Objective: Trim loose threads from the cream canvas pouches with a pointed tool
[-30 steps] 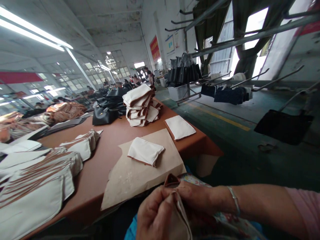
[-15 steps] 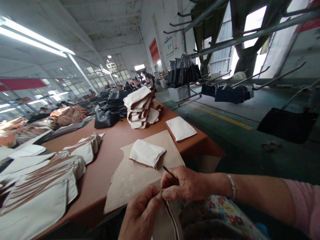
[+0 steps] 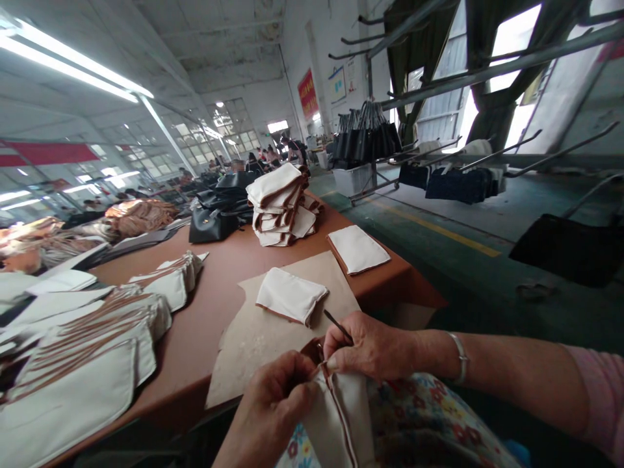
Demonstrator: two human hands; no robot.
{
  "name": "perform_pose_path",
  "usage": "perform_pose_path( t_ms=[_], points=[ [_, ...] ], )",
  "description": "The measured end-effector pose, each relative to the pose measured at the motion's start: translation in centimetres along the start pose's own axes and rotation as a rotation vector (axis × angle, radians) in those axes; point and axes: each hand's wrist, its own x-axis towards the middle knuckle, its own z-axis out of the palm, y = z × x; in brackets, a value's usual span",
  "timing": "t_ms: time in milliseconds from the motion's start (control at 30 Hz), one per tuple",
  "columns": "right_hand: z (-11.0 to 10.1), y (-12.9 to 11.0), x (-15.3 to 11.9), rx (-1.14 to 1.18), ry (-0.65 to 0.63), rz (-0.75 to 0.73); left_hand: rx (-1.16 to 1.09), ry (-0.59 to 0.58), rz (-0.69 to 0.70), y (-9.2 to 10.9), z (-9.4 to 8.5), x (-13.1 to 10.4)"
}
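A cream fabric piece with brown edging point(image 3: 358, 406) lies over my lap, its upper end pinched between both hands. My left hand point(image 3: 275, 396) is closed on the left side of that end. From the right, my right hand point(image 3: 375, 346) presses thumb and fingers on the brown edge. It also grips a thin dark stick-like tool point(image 3: 336, 323) pointing up and left; its lower end is hidden in the fingers. Just beyond the hands, a folded cream piece point(image 3: 290, 296) rests on a sheet of tan card point(image 3: 244, 364).
On the brown-covered table point(image 3: 214, 292) are a stack of cream pieces point(image 3: 275, 211), a single piece point(image 3: 358, 250), black bags point(image 3: 212, 224) and rows of overlapping cream pieces point(image 3: 82, 383). Racks with hanging black bags point(image 3: 363, 140) stand to the right. People sit in the background.
The view has shifted slightly. My hands have spread a little and the cream piece shows more openly, with a brown flap now visible above the fingers. Both hands keep their grip.
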Motion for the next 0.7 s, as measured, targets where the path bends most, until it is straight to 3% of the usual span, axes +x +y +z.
perform_pose_path(
  t_ms=[233,367,500,600,700],
  points=[
    [0.2,0.0,0.4,-0.037,0.010,0.015,0.170,0.085,0.031,0.0,0.2,0.1],
    [0.1,-0.2,0.6,-0.077,0.012,0.001,0.335,0.155,0.216,-0.5,0.4,0.4],
    [0.0,-0.2,0.7,-0.038,-0.010,0.072,0.434,0.142,0.343,-0.8,0.3,0.6],
    [0.0,0.0,0.8,-0.019,-0.031,0.049,0.379,0.161,0.315,-0.9,0.1,0.7],
    [0.0,0.1,0.8,0.002,-0.038,0.045,0.150,0.066,0.144,-1.3,-0.2,0.9]
  ],
)
